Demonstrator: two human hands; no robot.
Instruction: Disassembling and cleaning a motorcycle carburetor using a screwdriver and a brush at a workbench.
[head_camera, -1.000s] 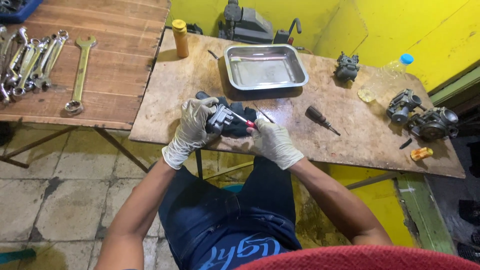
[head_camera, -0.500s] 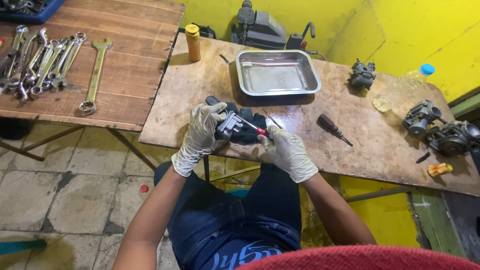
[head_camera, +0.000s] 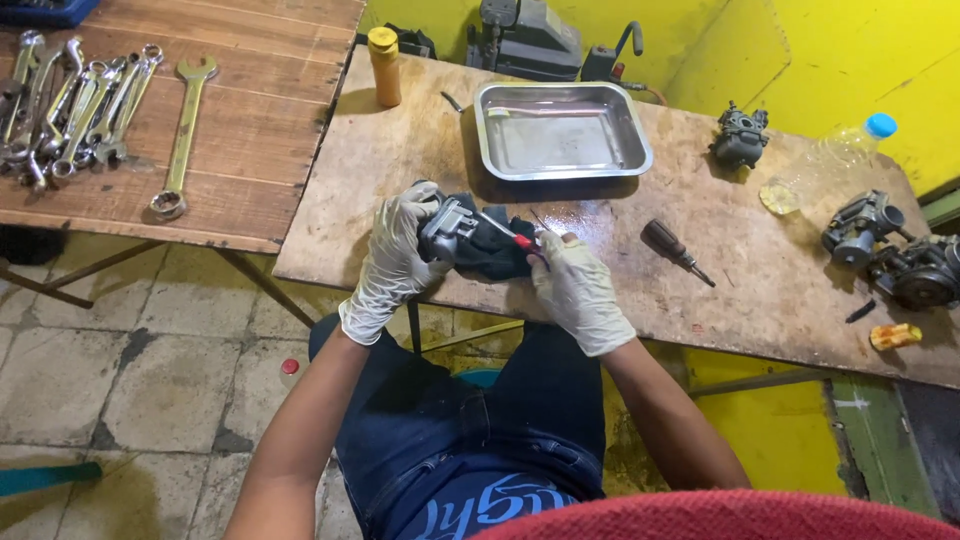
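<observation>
Plywood bench (yellow walls)

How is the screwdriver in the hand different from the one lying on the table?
The held screwdriver has a red handle; the loose screwdriver has a dark brown one. The right hand points the red one at the carburetor; the brown one lies untouched on the table. The brown handle looks fatter. Both have thin metal shafts.
</observation>
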